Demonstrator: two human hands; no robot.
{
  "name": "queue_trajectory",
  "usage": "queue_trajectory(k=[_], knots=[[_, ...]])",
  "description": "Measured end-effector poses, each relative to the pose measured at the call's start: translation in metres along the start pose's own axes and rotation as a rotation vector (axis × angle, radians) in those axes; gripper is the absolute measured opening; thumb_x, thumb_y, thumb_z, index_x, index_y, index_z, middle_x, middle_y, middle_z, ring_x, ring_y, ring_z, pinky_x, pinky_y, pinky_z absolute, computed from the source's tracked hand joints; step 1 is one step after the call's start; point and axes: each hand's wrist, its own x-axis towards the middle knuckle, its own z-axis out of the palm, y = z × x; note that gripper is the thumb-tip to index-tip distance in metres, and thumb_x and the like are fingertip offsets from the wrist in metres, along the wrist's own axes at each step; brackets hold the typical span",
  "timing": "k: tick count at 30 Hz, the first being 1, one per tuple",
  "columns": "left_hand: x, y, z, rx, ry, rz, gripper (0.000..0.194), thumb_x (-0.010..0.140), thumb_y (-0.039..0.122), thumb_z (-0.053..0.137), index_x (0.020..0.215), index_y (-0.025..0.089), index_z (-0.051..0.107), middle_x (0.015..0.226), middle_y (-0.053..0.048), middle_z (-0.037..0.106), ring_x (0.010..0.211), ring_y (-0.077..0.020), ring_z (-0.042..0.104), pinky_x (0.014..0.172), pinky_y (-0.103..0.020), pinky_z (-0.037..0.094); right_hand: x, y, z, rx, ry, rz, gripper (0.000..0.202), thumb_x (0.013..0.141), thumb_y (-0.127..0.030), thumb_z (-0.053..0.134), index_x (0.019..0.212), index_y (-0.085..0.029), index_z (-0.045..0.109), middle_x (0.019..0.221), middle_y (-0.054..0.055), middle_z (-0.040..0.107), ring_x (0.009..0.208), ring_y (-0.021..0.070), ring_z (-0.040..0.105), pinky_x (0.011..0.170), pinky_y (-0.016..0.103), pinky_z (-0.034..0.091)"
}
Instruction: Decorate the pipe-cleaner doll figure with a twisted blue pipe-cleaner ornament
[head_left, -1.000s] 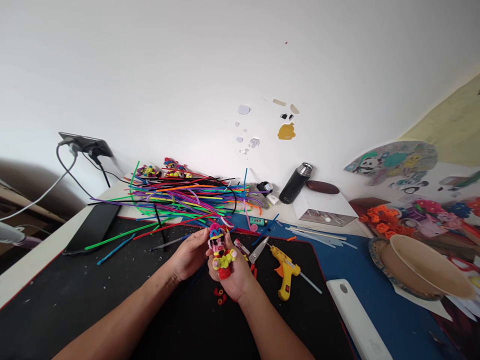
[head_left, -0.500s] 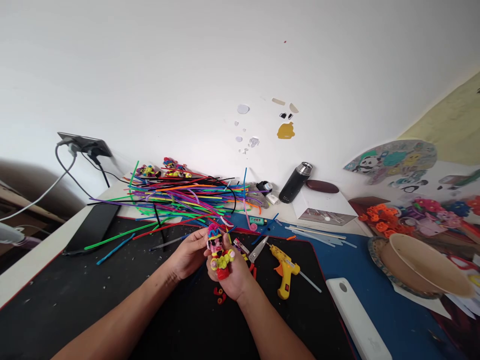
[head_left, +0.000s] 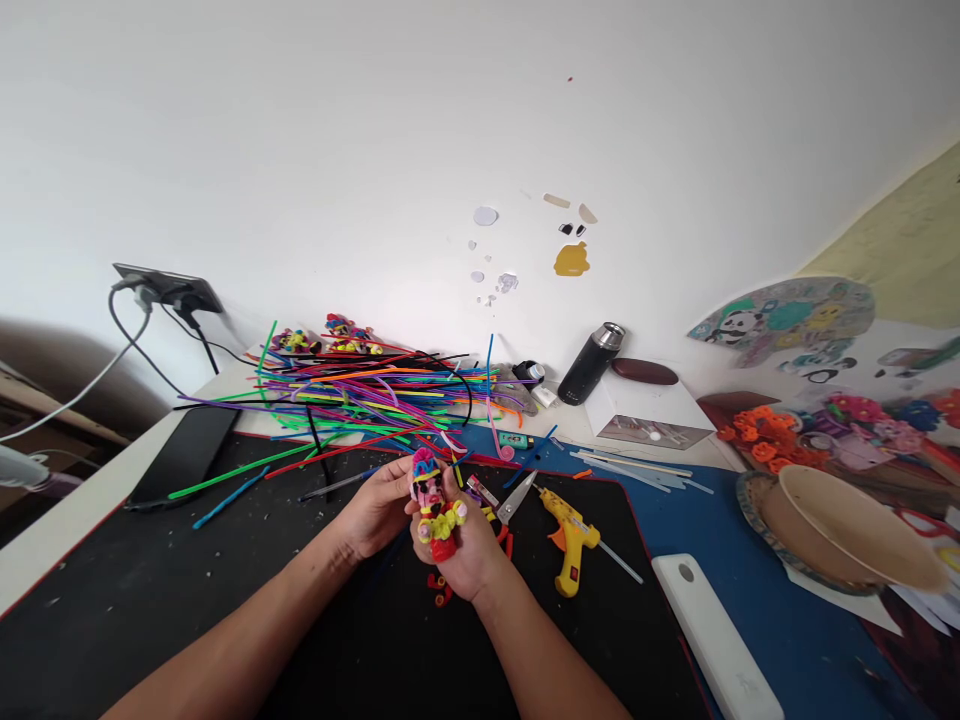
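Observation:
A small pipe-cleaner figure (head_left: 433,505), pink-faced with a blue and pink top, yellow collar and red base, stands upright between both hands above the black mat (head_left: 225,600). My right hand (head_left: 469,560) cups its lower body from the right. Fingers of my left hand (head_left: 375,515) press against its head from the left. A small red curl of pipe cleaner (head_left: 440,592) lies on the mat just under the hands.
A heap of coloured pipe cleaners (head_left: 367,390) fills the back of the desk. Scissors (head_left: 514,505) and a yellow glue gun (head_left: 570,540) lie right of the hands. A black flask (head_left: 591,363), phone (head_left: 187,450), white bar (head_left: 712,640) and bowl (head_left: 840,525) stand around.
Both hands and the figure have drifted slightly left and up; the grip looks the same.

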Motion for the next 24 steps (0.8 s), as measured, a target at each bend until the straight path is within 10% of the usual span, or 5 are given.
queue_trajectory(k=[24], knots=[[-0.0005,0.0001,0.0025,-0.027,-0.004,-0.003,0.041,0.065,0.041,0.101,0.081,0.011,0.077,0.045,0.007,0.048,0.041,-0.0035,0.028,0.047,-0.018,0.037,0.0,0.002,-0.0027,0.002,0.017,0.01,0.061,0.072,-0.072,0.088,0.086,-0.016,0.07,0.072,0.005,0.072,0.053,0.0117,0.057,0.045,0.019,0.031]])
